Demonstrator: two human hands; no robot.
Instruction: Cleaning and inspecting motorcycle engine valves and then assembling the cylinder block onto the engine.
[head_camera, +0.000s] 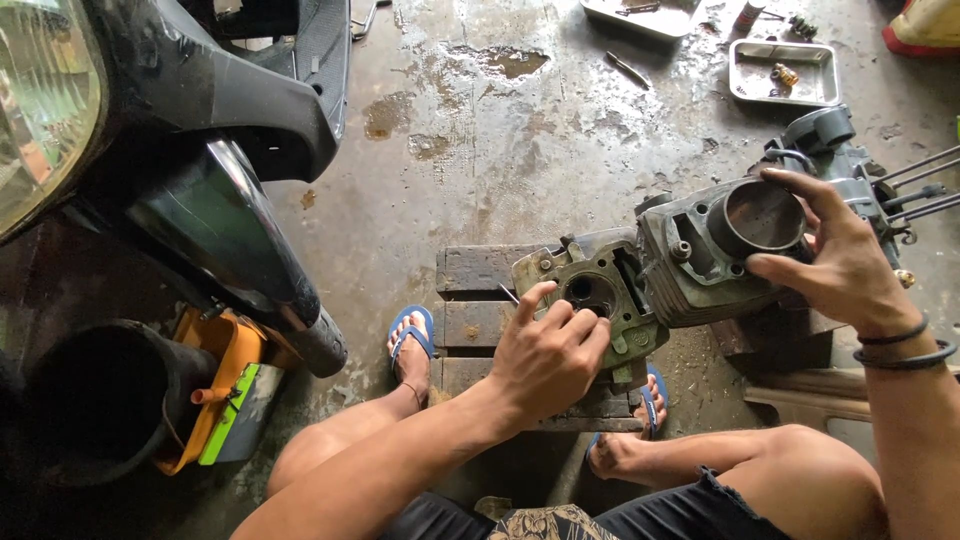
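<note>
The engine cylinder block lies on its side on a low wooden block between the person's sandalled feet, joined to a cylinder head at its near end. The right hand spreads wide, thumb and fingers curled round the open bore rim. The left hand is half closed, fingertips pinched at the head's round opening (whether they hold a small part I cannot tell). Cast metal, finned and greasy: I judge it heavy, rigid and slippery, best gripped by the outer walls, not the fins. The far engine parts are cut off, and the left palm hides the lower face.
</note>
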